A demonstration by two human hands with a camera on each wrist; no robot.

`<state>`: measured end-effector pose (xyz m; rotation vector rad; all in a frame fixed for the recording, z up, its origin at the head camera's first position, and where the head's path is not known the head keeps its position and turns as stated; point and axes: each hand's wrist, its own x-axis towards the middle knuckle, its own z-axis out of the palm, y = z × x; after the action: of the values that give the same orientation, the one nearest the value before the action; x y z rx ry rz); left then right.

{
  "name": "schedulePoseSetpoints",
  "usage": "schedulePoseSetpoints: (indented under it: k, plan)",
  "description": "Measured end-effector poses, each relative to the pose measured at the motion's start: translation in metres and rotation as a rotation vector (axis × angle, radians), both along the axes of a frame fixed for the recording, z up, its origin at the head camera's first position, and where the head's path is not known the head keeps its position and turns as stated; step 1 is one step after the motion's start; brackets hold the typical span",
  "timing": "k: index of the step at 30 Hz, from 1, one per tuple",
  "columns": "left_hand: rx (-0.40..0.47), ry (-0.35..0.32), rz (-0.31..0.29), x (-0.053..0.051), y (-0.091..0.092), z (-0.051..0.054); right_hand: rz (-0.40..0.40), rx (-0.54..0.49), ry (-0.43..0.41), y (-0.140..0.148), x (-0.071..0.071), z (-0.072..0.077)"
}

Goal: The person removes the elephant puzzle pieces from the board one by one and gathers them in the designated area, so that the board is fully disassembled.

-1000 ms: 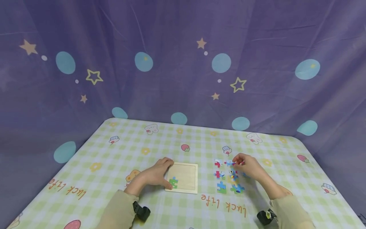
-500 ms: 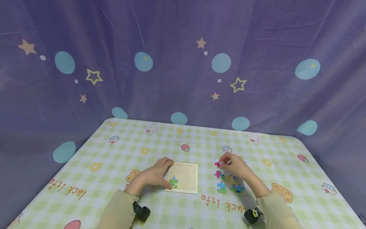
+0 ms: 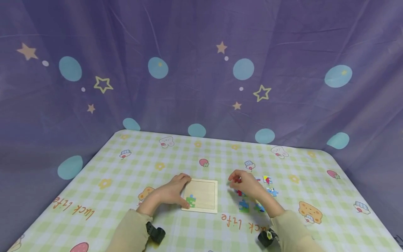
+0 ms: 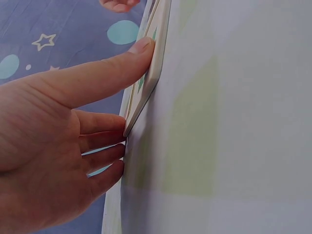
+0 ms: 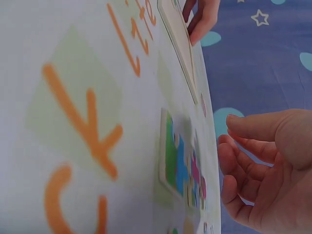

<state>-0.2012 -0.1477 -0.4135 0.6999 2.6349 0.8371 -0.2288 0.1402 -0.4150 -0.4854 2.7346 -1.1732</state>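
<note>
A square wooden puzzle tray (image 3: 204,211) lies on the table, with one green and blue jigsaw piece (image 3: 191,201) in its near left corner. My left hand (image 3: 171,191) holds the tray's left side; the thumb (image 4: 141,46) lies on the rim and the fingers touch the edge. Right of the tray, my right hand (image 3: 247,183) hovers over loose jigsaw pieces (image 3: 244,205). Its fingers are loosely curled in the right wrist view, and no piece shows between them. The hand covers part of the far left pieces.
More pieces, among them a yellow and red one (image 3: 267,179) and a blue one (image 3: 272,191), lie right of my right hand. A checked cloth (image 3: 141,224) covers the table. Behind it hangs a purple curtain (image 3: 195,98).
My right hand has moved left across the loose pieces, from the far right ones to the far left ones, uncovering pieces on the right. The left hand and tray have stayed still.
</note>
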Motion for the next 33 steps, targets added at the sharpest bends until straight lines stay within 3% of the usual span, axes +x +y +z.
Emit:
schedulePoseSetpoints:
  k: [33]
  plan:
    - [-0.035, -0.011, -0.031, 0.000, -0.002, 0.001, 0.197, 0.005, 0.016, -0.062, 0.010, 0.000]
